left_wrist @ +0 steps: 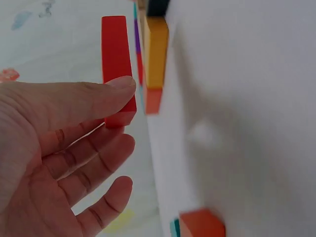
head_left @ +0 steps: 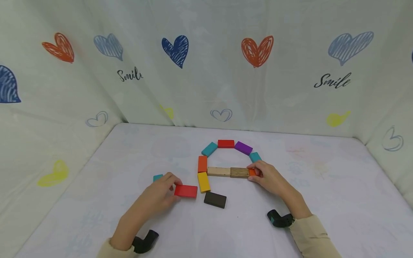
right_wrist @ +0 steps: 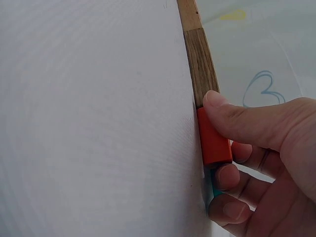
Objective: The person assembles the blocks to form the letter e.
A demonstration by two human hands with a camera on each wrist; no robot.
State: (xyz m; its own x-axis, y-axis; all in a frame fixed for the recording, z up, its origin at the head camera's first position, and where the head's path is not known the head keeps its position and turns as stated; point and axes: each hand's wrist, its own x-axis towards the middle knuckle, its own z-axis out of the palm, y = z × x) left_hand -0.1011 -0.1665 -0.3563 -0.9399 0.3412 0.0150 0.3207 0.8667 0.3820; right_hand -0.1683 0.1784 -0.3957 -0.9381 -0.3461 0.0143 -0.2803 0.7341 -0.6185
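Observation:
My left hand (head_left: pixel 161 190) pinches a red block (head_left: pixel 185 191) between thumb and fingers. The left wrist view shows that red block (left_wrist: pixel 116 59) held up off the table. At the right end of a row, my right hand (head_left: pixel 266 175) grips an orange block (head_left: pixel 252 172) that lies against a brown wood-grain block (head_left: pixel 239 172). A pale wooden block (head_left: pixel 218 171) continues the row leftward to another orange block (head_left: pixel 202 163). Above the row curve a teal block (head_left: pixel 209 149), a red block (head_left: pixel 226 144), a purple block (head_left: pixel 243 148) and a second teal block (head_left: pixel 255 157).
A yellow block (head_left: pixel 204 182) extends down from the left orange one, with a black block (head_left: pixel 215 200) near its lower end. Beside the left hand lie a teal block (head_left: pixel 157 177) and an orange-red block (left_wrist: pixel 202 223). A heart-printed curtain (head_left: pixel 200 89) stands behind the white-covered table (head_left: pixel 322 200).

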